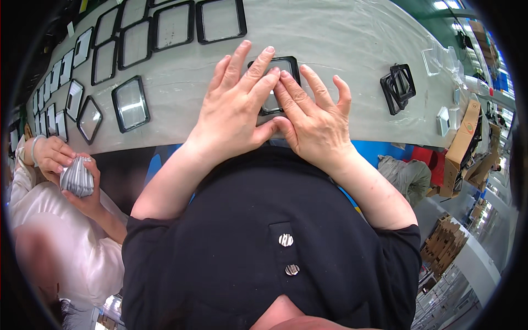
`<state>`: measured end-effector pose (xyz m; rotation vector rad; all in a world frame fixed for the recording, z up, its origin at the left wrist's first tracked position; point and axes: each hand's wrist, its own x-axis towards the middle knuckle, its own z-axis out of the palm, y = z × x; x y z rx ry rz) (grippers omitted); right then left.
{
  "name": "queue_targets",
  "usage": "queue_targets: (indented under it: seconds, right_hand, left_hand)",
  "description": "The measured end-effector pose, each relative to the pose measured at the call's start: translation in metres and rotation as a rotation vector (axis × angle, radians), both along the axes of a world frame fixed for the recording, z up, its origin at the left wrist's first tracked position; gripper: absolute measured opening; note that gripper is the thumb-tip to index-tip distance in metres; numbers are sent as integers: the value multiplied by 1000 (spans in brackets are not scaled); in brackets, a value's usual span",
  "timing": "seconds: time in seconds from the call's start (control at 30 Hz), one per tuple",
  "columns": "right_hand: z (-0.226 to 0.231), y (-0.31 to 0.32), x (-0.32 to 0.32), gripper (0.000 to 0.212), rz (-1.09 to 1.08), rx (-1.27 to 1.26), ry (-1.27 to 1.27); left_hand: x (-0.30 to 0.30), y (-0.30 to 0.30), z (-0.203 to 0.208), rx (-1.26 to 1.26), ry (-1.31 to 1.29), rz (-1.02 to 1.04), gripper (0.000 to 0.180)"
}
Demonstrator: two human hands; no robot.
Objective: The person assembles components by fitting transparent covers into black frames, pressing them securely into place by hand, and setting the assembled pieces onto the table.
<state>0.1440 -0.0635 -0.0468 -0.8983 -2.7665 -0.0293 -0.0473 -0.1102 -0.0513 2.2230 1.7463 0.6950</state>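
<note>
A black-rimmed clear panel (289,64) lies on the table in front of me, largely covered by my hands. My left hand (228,113) rests over its left part with the fingers stretched out. From the other side my right hand (319,118) reaches over it, fingers spread and thumb close to the left thumb. The index fingertips meet near the panel's middle. Neither hand grips anything. Nearest to my left arm is another black-rimmed panel (131,103), lying flat. Off to the right sit several black frames (397,89), stacked askew.
Rows of black-rimmed panels (173,26) cover the far left of the pale, plastic-covered table (341,49). Smaller white-and-dark pieces (58,71) line the left edge. A co-worker at left holds a stack of thin grey pieces (78,177). Cardboard boxes (465,129) stand at right.
</note>
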Motion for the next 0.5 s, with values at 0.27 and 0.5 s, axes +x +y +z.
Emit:
queue_targets:
  seconds: [0.27,0.5]
  right_hand:
    - [19,-2,11,40,16,-176,118]
    - [33,30,83,35,-284,-54,295]
  left_hand:
    - [-9,-18,10,25,180,135,59]
    - [-72,-64,39,-113,336,339,58]
